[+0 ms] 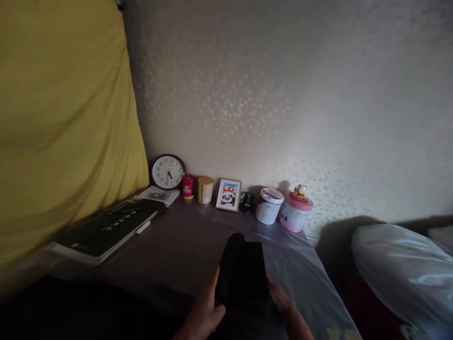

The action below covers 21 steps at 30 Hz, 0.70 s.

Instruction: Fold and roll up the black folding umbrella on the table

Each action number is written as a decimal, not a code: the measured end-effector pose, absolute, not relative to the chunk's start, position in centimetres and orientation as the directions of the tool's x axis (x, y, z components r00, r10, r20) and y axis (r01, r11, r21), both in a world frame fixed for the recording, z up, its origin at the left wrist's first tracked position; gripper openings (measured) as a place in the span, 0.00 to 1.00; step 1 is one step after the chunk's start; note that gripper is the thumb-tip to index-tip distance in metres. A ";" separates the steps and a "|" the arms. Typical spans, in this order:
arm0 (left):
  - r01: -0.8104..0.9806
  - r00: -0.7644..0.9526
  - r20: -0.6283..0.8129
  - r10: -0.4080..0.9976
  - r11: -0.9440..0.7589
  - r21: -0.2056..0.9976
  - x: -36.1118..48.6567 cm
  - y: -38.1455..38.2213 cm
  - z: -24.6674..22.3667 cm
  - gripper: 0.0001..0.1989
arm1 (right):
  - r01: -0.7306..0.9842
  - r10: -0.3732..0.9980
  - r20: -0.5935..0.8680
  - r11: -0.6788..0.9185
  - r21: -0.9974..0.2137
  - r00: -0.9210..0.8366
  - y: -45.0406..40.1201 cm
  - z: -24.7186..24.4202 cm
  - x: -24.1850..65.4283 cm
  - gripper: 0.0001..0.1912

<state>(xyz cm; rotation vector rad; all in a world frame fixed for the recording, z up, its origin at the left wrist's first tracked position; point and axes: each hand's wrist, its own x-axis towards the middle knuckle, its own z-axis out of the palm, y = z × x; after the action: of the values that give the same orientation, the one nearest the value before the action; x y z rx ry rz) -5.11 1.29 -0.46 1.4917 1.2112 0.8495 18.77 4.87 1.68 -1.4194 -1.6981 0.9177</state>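
Note:
Between my two hands is a dark black object (243, 274), shaped like a desk telephone, with a long rounded part along its left side and a flat boxy body on the right. My left hand (207, 307) grips its left edge, the thumb toward me and a finger stretched along the side. My right hand (283, 300) is closed against the right edge, its fingertips partly hidden in shadow. The object is over the near part of the covered table (191, 245). Its surface is too dark for details, and I cannot tell whether it touches the table.
Along the wall stand a round clock (169, 172), a red can (188, 187), a yellow-lidded can (205, 191), a framed panda picture (229, 194), a small black device (247, 202), a purple-and-white tub (269, 206) and a pink-lidded tub (296, 212). A green writing board (106, 231) lies left.

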 end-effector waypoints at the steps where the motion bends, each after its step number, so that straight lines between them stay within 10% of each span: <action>1: 0.332 0.242 -0.024 0.970 -0.060 0.941 -4.9 1.3 -0.8 0.44 | 0.464 0.993 0.080 0.111 -0.879 -0.087 4.9 1.7 19.2 0.21; 8: 0.535 0.267 0.025 0.963 -0.170 0.828 -4.0 1.4 -0.5 0.45 | 0.576 0.966 0.111 -0.046 -0.816 0.234 5.6 2.2 20.1 0.27; 21: 0.616 0.271 -0.008 0.963 -0.167 0.769 -3.8 0.9 0.6 0.45 | 0.643 0.967 0.227 0.100 -0.760 0.119 7.2 2.7 17.2 0.18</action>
<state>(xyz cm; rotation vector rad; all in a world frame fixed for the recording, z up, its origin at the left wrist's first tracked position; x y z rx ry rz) -3.77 0.91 0.64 1.8746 1.4253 0.6606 17.25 7.20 2.73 -1.6212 -1.6026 0.5273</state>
